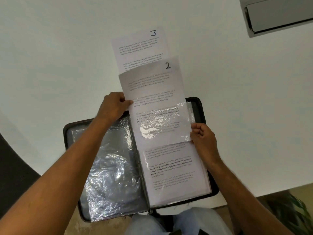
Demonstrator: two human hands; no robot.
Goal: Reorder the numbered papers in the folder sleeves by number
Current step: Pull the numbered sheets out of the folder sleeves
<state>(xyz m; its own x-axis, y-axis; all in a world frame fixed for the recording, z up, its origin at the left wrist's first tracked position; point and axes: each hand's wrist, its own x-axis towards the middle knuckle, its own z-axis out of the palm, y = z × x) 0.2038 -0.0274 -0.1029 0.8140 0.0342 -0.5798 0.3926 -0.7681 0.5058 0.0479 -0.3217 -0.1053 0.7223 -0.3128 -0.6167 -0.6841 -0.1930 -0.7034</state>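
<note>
- Your left hand [113, 106] pinches the left edge of the paper marked 2 [153, 92]; that grip is clenched on the sheet, thumb on top
- Below that arm, the left-hand sleeve [110, 167] of the open folder [72, 133] lies flat and crinkled, and no paper shows in it
- The folder rests on the white table [50, 65], its near edge over your lap
- The paper marked 2 stands partly out of the top of the right-hand sleeve [169, 126], its lower part under the shiny plastic; whether it is going in or coming out cannot be told
- Farther up the table lies the paper marked 3 [140, 46], outside any sleeve, its near end tucked under paper 2
- Lower in the right-hand stack a further printed sheet [171, 168] sits in plastic; its number is hidden
- Your right hand [202, 134] is curled on the right edge of that sleeve, its grip grasping the plastic, seemingly to steady the opening
- As a judgement, you are early to midway: at least sheets 2 and 3 are not yet seated in order, and more sleeves beneath remain unchecked
</note>
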